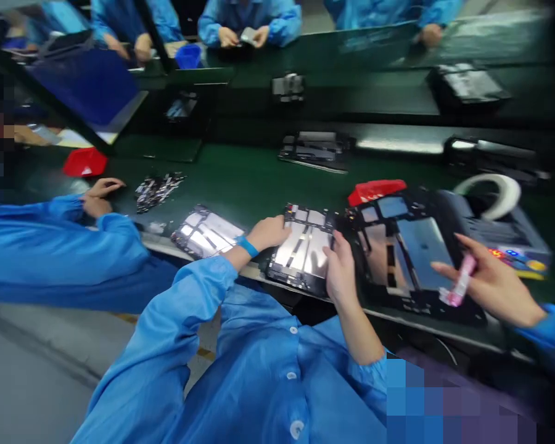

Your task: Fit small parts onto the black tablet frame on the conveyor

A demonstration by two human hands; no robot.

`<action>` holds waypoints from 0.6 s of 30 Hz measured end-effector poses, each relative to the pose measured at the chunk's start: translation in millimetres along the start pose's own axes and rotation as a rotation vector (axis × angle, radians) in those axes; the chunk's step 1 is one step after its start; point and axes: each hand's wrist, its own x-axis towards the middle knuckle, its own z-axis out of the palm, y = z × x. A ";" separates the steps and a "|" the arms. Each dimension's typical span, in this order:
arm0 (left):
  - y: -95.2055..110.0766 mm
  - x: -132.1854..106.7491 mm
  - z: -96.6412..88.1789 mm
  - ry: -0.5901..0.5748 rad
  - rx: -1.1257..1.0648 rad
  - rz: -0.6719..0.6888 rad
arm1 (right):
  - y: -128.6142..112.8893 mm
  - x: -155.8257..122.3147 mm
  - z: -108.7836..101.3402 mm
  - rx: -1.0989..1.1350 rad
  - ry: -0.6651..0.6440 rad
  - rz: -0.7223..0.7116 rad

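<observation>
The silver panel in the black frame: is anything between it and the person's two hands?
Nothing visible. The left hand rests on the silver panel's left edge, and the right hand touches its right edge directly.

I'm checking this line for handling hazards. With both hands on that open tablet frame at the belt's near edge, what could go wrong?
The tablet frame overhangs the belt edge; if either the left hand or right hand slips, it may drop. A co-worker's hand with a pink tool works close beside it, so elbows could collide.

no readable text, labels or numbers, picture too blurred
</observation>
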 end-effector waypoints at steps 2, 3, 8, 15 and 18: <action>0.2 -4.6 3.0 -0.026 -0.076 0.024 | 4.1 -13.9 1.3 0.046 0.056 -0.011; -1.0 -4.7 4.2 -0.042 -0.120 0.026 | 4.9 -17.9 1.7 0.048 0.065 -0.016; -6.6 9.1 1.8 -0.031 -0.493 -0.003 | -4.6 -14.8 0.3 -0.021 0.016 -0.045; -45.4 -23.9 -48.6 0.277 -0.866 0.139 | -74.0 -9.5 41.7 0.149 -0.148 -0.055; -110.2 -15.4 -91.0 0.574 -0.974 0.145 | -130.2 39.4 77.5 0.045 -0.257 -0.287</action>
